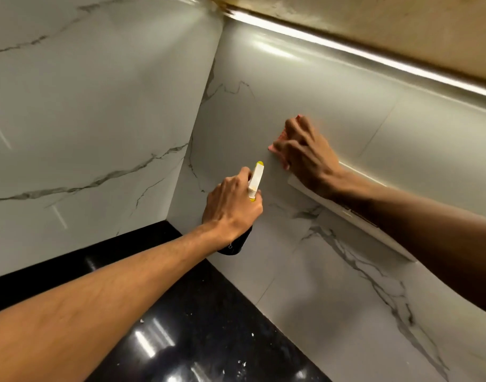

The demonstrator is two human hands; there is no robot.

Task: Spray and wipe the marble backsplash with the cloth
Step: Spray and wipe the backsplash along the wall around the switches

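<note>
The marble backsplash (305, 271) is white with grey veins and meets a second marble wall (84, 119) in a corner. My right hand (308, 153) presses a pink cloth (277, 146) flat against the backsplash; only the cloth's edges show around my fingers. My left hand (232, 208) grips a spray bottle (255, 179) with a white and yellow nozzle and a dark body, held just below and left of the cloth, nozzle toward the wall.
A glossy black countertop (203, 326) with small white crumbs runs along the base of both walls. A white switch plate (346, 213) sits on the backsplash under my right forearm. A lit strip and cabinet underside (374, 28) hang overhead.
</note>
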